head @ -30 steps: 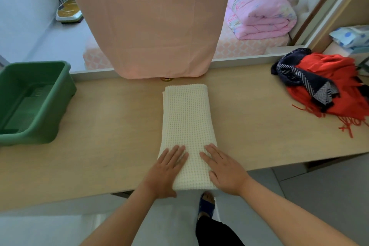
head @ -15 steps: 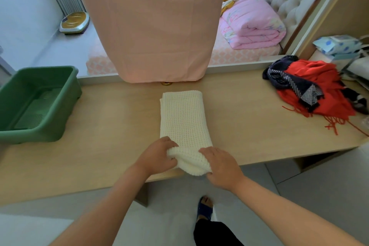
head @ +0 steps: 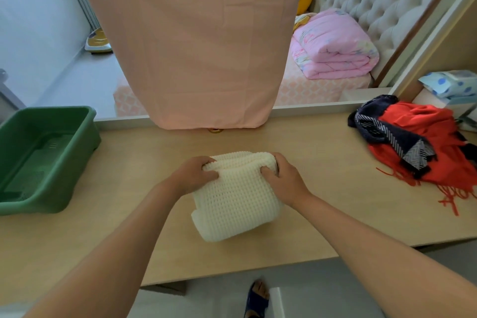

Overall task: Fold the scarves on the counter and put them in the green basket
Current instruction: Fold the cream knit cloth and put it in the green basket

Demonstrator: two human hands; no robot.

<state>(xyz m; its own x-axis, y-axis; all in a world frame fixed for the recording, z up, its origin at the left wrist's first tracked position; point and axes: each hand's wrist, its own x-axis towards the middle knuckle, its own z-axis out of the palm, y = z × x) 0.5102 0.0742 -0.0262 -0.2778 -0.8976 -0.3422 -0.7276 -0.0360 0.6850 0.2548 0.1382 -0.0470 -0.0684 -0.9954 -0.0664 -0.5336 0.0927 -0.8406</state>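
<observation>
Gripping the folded cream scarf at mid-frame on the counter, left hand and right hand both curled into its far edge. Best done with corners level, layers squared, then lifted whole toward the green basket at frame left.

A: What's on the wood counter?

B: Left end: green basket. Middle: cream scarf, folded up thick, near the front edge.

A: And the right side?

B: Red scarf in a heap, w/ its fringe spread on the wood. Dark stripy scarf lies on top of it.

A: Anything at the back?

B: Small gold thing by the back edge, btw. Too small to tell what.
</observation>
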